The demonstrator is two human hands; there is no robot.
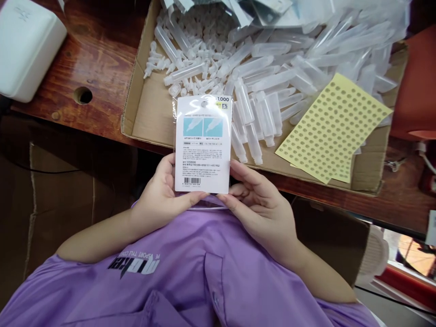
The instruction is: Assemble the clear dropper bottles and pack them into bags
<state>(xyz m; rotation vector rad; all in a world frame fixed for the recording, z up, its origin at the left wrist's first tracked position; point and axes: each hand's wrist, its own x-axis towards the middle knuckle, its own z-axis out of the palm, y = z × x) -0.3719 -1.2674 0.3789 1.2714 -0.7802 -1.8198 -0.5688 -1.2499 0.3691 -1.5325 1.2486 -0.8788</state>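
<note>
Nearby, cardboard tray (146,113) of clear tubes (257,111), yellow sticker sheets (334,129) overlapping

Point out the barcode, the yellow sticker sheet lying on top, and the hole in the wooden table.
Barcode (192,180): head view, middle of its bars.
Yellow sticker sheet (333,129): head view, middle of its dotted face.
Table hole (83,95): head view, its dark opening.

Card (203,156): print too small to read | left fingers (194,199), right fingers (247,173): partly hidden behind card | lower sheet (344,177): mostly under upper sheet (334,129) | tray (145,111): far side hidden by bags (282,16) | bags: cut off, top edge | case (30,45): cut off, left edge | shirt (177,272): cut off, bottom edge
</note>
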